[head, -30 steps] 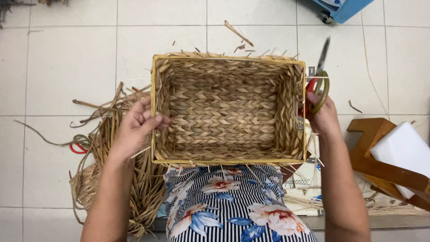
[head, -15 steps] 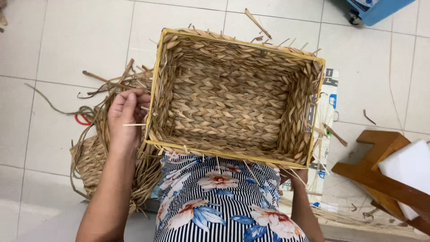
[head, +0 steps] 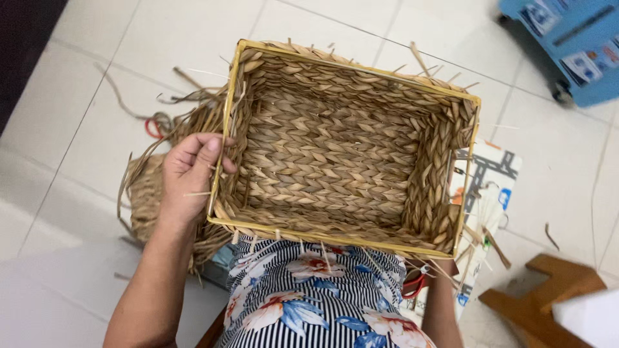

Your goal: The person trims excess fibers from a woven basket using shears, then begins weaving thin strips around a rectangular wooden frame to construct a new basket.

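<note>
The right hand is hidden under the woven basket (head: 342,148); only its forearm shows. The wooden stool (head: 548,299) and blue cart (head: 567,38) are cut off.
</note>
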